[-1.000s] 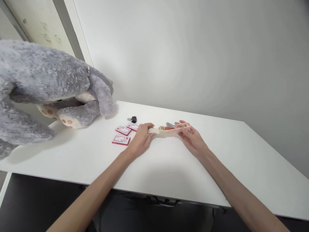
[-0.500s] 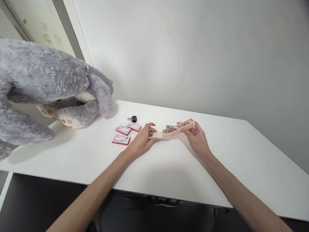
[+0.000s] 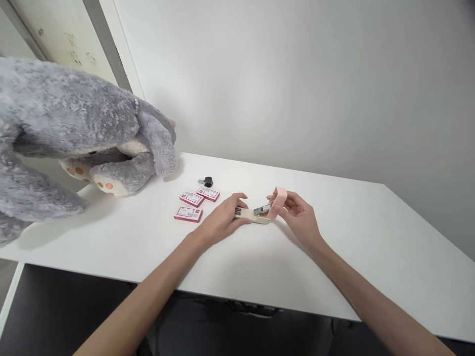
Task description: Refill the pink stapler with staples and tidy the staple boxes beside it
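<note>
A stapler with a cream base and a pink top lies opened out between my hands, just on the table. My left hand grips the cream base at its left end, thumb in front and fingers behind. With thumb and fingers, my right hand holds the pink top, which stands tilted up from the hinge. A metal staple channel slants between the base and the top. Part of the base is hidden under my left fingers.
Three red-and-white staple boxes lie left of my left hand. Behind them is a small black staple remover. A big grey plush toy leans over the left side of the white table; a wall rises behind.
My right hand has swung the pink top up from lying nearly flat to a steep tilt, moving slightly left. The metal channel now slants down towards the base.
</note>
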A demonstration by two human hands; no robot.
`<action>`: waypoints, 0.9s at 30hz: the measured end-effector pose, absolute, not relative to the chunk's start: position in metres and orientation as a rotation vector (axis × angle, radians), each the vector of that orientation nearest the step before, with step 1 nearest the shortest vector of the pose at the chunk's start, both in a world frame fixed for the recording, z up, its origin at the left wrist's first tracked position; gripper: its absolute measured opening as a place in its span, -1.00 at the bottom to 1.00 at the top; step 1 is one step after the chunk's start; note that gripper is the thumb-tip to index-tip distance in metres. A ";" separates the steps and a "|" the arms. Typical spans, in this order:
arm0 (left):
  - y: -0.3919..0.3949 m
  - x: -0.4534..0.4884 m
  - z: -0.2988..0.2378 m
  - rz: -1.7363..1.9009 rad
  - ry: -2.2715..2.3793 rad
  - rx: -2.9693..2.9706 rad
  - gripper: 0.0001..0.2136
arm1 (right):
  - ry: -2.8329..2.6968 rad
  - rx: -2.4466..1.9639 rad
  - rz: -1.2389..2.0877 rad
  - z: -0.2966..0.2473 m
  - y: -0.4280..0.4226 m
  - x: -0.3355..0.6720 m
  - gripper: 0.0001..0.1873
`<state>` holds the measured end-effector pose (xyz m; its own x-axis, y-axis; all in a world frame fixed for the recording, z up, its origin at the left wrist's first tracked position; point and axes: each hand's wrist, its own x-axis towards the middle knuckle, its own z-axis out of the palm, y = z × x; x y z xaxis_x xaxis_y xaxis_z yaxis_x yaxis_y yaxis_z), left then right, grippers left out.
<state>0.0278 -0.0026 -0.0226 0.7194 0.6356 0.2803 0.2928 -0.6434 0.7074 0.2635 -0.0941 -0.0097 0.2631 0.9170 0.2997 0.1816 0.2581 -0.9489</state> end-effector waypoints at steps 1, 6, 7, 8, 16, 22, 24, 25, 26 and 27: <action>-0.003 0.028 -0.022 0.676 0.696 2.282 -0.49 | -1.221 -1.232 0.708 -0.010 -0.095 0.263 -0.59; -0.007 0.029 -0.021 0.628 0.704 2.302 -0.48 | -1.255 -1.300 0.676 -0.013 -0.098 0.258 -0.57; -0.008 0.030 -0.020 0.623 0.705 2.307 -0.48 | -1.256 -1.310 0.670 -0.013 -0.098 0.257 -0.57; -0.008 0.030 -0.020 0.617 0.707 2.313 -0.47 | -1.257 -1.317 0.666 -0.014 -0.098 0.256 -0.57; -0.011 0.032 -0.021 0.621 0.703 2.357 -0.49 | -1.303 -1.372 0.627 -0.015 -0.100 0.253 -0.63; -0.011 0.033 -0.021 0.604 0.684 2.324 -0.47 | -1.357 -1.389 0.616 -0.009 -0.102 0.249 -0.67; -0.011 0.033 -0.021 0.616 0.683 2.317 -0.48 | -1.373 -1.398 0.604 -0.008 -0.103 0.247 -0.66; -0.011 0.033 -0.020 0.621 0.682 2.315 -0.48 | -1.384 -1.402 0.598 -0.008 -0.103 0.247 -0.66; -0.011 0.033 -0.020 0.624 0.682 2.313 -0.48 | -1.394 -1.405 0.594 -0.008 -0.103 0.247 -0.65; -0.011 0.033 -0.020 0.625 0.685 2.314 -0.48 | -1.401 -1.408 0.589 -0.008 -0.103 0.247 -0.64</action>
<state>0.0332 -0.0112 -0.0205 0.7512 0.6101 0.2518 0.3070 -0.6608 0.6849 0.2470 -0.1033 -0.0083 0.2028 0.9298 0.3071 0.4308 0.1969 -0.8807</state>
